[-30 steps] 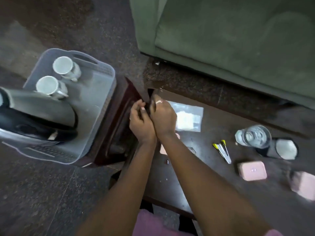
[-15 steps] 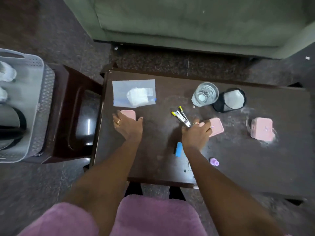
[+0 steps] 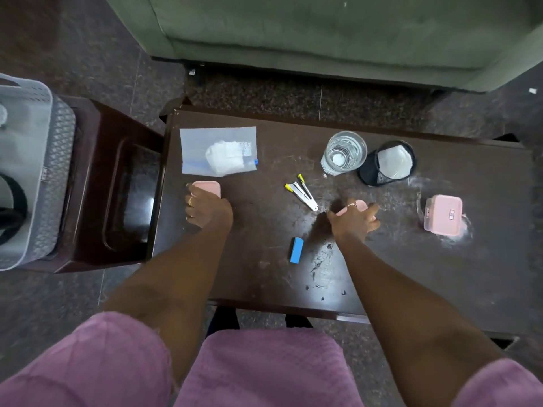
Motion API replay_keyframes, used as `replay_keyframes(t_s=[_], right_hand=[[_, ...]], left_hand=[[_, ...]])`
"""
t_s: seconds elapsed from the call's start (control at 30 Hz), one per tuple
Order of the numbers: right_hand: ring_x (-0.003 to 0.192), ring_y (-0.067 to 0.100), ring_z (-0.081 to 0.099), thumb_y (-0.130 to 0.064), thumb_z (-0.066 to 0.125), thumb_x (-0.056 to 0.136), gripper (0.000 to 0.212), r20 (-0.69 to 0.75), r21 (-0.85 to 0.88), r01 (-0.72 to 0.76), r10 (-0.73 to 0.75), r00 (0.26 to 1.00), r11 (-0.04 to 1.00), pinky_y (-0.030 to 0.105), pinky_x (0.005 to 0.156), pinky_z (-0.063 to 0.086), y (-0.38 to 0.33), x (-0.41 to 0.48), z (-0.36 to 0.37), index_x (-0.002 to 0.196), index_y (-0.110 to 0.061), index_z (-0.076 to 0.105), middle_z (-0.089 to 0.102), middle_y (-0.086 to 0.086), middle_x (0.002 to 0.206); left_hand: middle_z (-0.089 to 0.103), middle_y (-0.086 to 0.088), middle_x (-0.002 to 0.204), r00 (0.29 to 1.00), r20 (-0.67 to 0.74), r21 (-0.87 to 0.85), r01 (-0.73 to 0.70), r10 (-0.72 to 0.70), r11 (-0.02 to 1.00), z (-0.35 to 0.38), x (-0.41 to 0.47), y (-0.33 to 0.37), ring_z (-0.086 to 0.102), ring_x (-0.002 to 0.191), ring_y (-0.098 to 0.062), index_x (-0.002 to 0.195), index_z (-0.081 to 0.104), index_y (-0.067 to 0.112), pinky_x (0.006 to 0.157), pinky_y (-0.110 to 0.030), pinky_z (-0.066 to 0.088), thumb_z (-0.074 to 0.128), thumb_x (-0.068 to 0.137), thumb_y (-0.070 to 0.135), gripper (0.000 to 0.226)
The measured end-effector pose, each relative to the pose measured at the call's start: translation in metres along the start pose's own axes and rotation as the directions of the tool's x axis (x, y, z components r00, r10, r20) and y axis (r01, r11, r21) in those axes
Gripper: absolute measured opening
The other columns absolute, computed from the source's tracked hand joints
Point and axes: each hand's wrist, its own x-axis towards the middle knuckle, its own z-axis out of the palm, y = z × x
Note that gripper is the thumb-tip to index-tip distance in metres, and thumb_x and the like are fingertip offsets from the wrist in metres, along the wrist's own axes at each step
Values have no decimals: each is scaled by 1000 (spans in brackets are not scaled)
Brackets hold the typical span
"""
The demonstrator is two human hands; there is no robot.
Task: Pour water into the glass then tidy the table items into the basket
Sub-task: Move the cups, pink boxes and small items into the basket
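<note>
Left hand [image 3: 207,211] laid over a small pink box [image 3: 207,188] near the table's [image 3: 382,274] left edge, fingers curled down on it. Right hand [image 3: 354,220] closed around another small pink box [image 3: 360,205] mid-table, thumb and fingers gripping its sides. Glass [image 3: 343,152] of water upright toward the far edge, touching or just beside a black mesh cup [image 3: 386,163]. Between the hands: a clear bag [image 3: 217,151], a yellow-tipped clipper [image 3: 301,192], a blue block [image 3: 296,250]. Third pink box [image 3: 443,214] off to the right. Grey basket [image 3: 35,171] on a dark stool [image 3: 114,183] left of the table.
</note>
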Motion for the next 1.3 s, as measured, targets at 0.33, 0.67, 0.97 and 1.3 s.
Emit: replay_keyframes(t_s=[0.33, 0.67, 0.97, 1.3], right_hand=[[112, 49, 48, -24, 63, 62, 39, -163, -293, 686, -742, 650, 665, 55, 97, 41, -81, -81, 37, 101, -20, 63, 53, 25, 121], [119, 45, 46, -17, 71, 59, 67, -182, 122, 978, -965, 191, 170, 43, 102, 42, -337, -201, 33, 122, -4, 55, 40, 30, 133], [115, 34, 50, -29, 78, 66, 80, 188, 38, 996, -980, 71, 79, 37, 99, 43, -473, -254, 81, 135, -10, 41, 41, 17, 128], [128, 30, 43, -30, 73, 78, 68, 361, -185, 983, -930, 69, 1, 37, 104, 36, -511, -229, 132, 134, -7, 42, 44, 13, 138]], left_hand=[[43, -17, 138, 951, -110, -161, -304, 289, 939, -74, 20, -2, 43, 123, -37, 143, 27, 14, 105, -43, 34, 73, 70, 24, 87], [43, -22, 138, 842, -503, -314, -387, 194, 867, -244, 157, -32, 42, 125, -36, 143, 27, 4, 107, -40, 31, 69, 73, 24, 85], [54, -21, 126, 980, -120, -129, -175, 159, 976, -245, 248, -70, 51, 119, -38, 126, 45, 4, 98, -43, 44, 69, 75, 19, 59], [30, -9, 149, 927, -214, -91, -334, 309, 938, -216, 261, -69, 17, 144, -29, 139, 34, 13, 113, -50, 21, 41, 91, 0, 49]])
